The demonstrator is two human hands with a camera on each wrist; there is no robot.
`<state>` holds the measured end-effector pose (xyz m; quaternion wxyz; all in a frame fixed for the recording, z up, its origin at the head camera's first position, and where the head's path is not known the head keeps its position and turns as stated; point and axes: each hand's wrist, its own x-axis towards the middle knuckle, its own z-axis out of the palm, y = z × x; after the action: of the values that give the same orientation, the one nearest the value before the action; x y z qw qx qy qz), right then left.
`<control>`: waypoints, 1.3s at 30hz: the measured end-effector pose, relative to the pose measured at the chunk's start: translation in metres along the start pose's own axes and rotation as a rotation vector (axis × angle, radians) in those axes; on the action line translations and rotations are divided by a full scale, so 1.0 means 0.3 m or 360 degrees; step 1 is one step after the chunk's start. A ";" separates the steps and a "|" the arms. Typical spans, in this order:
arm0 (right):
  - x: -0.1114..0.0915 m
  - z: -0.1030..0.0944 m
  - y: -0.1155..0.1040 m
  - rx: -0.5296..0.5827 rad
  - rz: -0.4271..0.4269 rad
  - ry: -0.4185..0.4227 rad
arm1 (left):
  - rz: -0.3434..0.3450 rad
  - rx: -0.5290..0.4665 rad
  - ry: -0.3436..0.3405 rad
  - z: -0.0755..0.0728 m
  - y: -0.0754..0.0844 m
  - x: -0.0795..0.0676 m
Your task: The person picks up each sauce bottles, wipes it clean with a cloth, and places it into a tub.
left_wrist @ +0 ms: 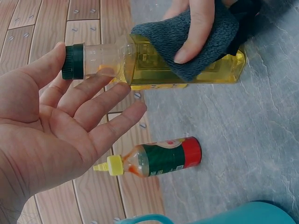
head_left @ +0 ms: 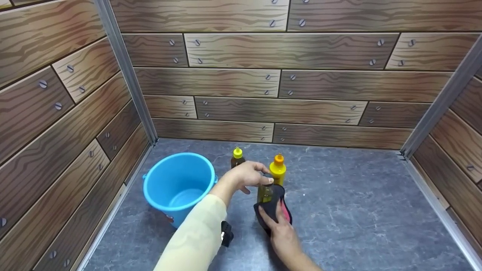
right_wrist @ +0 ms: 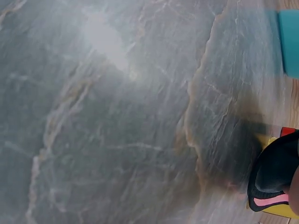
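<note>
A clear bottle of yellow oil [left_wrist: 145, 65] with a dark green cap [left_wrist: 74, 61] stands upright on the floor. At its top my left hand [head_left: 248, 177] holds the cap and neck, the thumb against the cap and the index finger behind the neck. My right hand [head_left: 284, 237] grips a dark grey cloth [head_left: 268, 209] with a pink part and presses it round the bottle's side. Only the cloth [right_wrist: 273, 172] and a bit of the right hand [right_wrist: 294, 198] show at the edge of the right wrist view.
Left of the hands stands a blue bucket [head_left: 177, 171]. A sauce bottle [left_wrist: 163, 156] with a yellow nozzle cap is behind the left hand. Beyond the oil is a yellow bottle [head_left: 278, 171] with an orange cap. Wood-patterned walls [head_left: 233, 82] enclose the grey marbled floor [head_left: 357, 210].
</note>
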<state>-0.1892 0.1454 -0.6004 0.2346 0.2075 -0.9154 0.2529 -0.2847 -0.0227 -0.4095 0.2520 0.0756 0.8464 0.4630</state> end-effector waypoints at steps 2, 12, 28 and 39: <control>-0.004 -0.004 0.000 -0.0009 0.0029 -0.0062 | 0.0000 0.0002 0.0002 0.001 0.002 -0.001; -0.014 -0.017 -0.003 -0.0126 0.0144 -0.0335 | 0.0008 0.0006 -0.0004 0.003 0.003 -0.006; 0.017 -0.045 -0.010 -0.0382 0.0212 -0.0682 | 0.0034 0.0024 0.0007 0.005 0.003 -0.007; 0.020 -0.070 -0.008 -0.0450 0.0308 -0.0712 | 0.0006 0.0010 0.0027 0.009 -0.004 -0.002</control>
<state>-0.1861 0.1536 -0.5803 0.0280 0.1350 -0.9862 0.0918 -0.2828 -0.0215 -0.4115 0.2436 0.0741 0.8499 0.4613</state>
